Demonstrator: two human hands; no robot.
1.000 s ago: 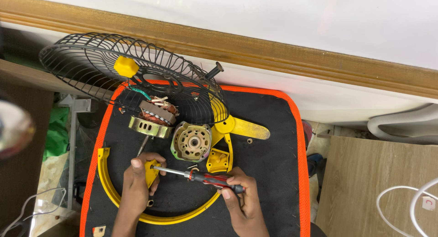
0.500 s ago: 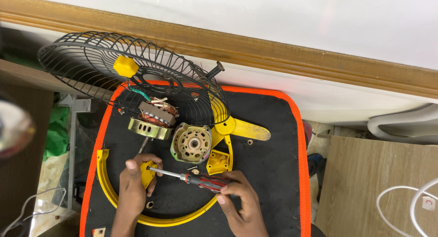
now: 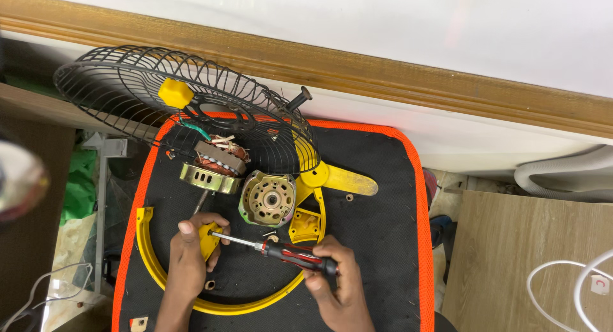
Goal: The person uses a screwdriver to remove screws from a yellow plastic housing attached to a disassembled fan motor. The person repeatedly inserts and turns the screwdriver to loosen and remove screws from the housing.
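My left hand pinches a small yellow plastic part on the black mat. In my right hand is a red-and-black screwdriver, its tip set against that yellow part. A curved yellow frame loops around both hands. Just above lie a round motor housing, a motor core with copper windings and a yellow bracket.
A black wire fan guard with a yellow knob leans at the mat's top left. A yellow arm and small loose screws lie on the mat. A wooden ledge runs behind; white hose at right.
The screwdriver and my right hand have shifted slightly left and down, the tip staying on the yellow part. My left hand keeps its hold.
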